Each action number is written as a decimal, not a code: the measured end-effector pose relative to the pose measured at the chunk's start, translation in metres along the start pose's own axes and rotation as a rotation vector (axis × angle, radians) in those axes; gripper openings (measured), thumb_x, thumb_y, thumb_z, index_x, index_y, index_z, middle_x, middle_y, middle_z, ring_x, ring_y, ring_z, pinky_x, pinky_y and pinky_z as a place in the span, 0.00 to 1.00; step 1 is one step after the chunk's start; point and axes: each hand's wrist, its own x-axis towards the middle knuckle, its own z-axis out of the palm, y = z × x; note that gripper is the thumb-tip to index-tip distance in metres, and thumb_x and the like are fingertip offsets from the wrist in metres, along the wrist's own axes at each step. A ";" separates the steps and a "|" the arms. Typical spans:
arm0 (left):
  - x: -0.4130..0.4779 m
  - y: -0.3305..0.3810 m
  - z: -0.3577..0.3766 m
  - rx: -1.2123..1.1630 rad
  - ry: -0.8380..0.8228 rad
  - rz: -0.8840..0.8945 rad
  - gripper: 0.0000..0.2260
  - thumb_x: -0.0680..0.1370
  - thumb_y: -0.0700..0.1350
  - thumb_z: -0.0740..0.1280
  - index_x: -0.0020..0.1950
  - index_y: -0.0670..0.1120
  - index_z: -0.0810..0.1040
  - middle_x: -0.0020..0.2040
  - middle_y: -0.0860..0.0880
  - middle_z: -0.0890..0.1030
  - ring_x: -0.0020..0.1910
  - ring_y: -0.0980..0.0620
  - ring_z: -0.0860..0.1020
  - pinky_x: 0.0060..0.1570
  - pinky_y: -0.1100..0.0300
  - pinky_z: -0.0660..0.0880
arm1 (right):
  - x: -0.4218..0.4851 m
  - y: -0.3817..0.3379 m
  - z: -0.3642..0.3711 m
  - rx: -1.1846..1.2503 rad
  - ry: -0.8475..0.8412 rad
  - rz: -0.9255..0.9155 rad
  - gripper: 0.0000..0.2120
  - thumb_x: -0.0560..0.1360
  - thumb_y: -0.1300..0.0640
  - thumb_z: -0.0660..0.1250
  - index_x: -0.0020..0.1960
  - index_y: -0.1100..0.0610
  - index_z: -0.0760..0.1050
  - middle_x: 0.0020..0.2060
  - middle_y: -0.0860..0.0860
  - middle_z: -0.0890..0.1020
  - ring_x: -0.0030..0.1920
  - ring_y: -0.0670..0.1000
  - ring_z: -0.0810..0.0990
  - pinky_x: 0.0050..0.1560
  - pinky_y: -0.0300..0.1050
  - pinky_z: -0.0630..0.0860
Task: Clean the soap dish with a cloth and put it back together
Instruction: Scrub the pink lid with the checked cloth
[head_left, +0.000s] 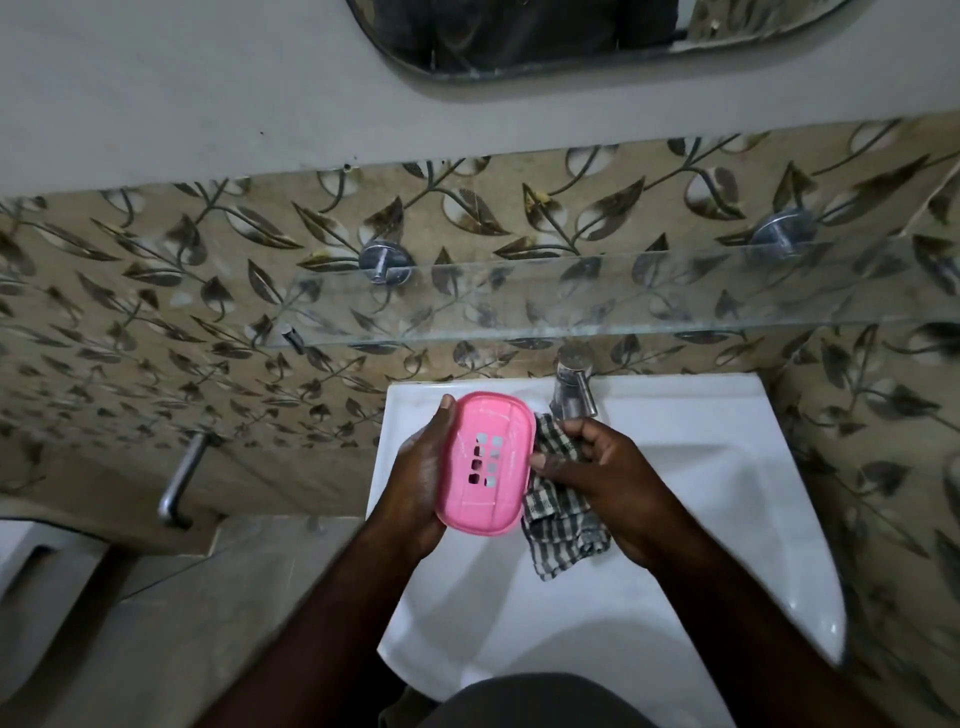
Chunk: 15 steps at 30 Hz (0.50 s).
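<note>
One pink soap dish tray (485, 462), eight drain holes, clasped in left hand (415, 478) over the white sink (727, 415). One checked cloth (558, 499) at its 3 o'clock, pinched in right hand (608, 478). One tap (574, 384) at 12 o'clock.

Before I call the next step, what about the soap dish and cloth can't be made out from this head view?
- Soap dish: its far face and left rim are hidden by the left hand.
- Whether a second dish part is present: none seen, so unknown.
- Cloth: its upper part is bunched inside the right hand.
- Dirt or wetness on the dish: too dim to judge.
</note>
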 end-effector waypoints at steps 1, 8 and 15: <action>-0.001 -0.002 0.001 -0.033 -0.027 -0.058 0.34 0.72 0.67 0.65 0.63 0.40 0.78 0.58 0.34 0.80 0.53 0.36 0.80 0.51 0.43 0.77 | 0.002 0.002 0.001 -0.017 0.013 -0.002 0.22 0.67 0.62 0.78 0.58 0.60 0.76 0.53 0.59 0.83 0.53 0.57 0.82 0.59 0.56 0.78; -0.011 -0.009 0.007 -0.195 -0.232 -0.169 0.35 0.73 0.68 0.53 0.58 0.42 0.83 0.51 0.38 0.83 0.46 0.43 0.83 0.47 0.49 0.81 | 0.008 -0.001 0.004 -0.302 0.092 -0.099 0.15 0.66 0.64 0.77 0.48 0.49 0.81 0.46 0.55 0.85 0.48 0.56 0.84 0.54 0.57 0.80; -0.003 -0.016 -0.016 -0.432 -0.283 -0.138 0.38 0.73 0.70 0.55 0.62 0.39 0.80 0.61 0.36 0.80 0.57 0.38 0.81 0.62 0.37 0.71 | 0.005 -0.018 0.002 -0.240 0.038 -0.133 0.16 0.68 0.70 0.75 0.49 0.52 0.81 0.38 0.46 0.87 0.40 0.44 0.84 0.43 0.36 0.79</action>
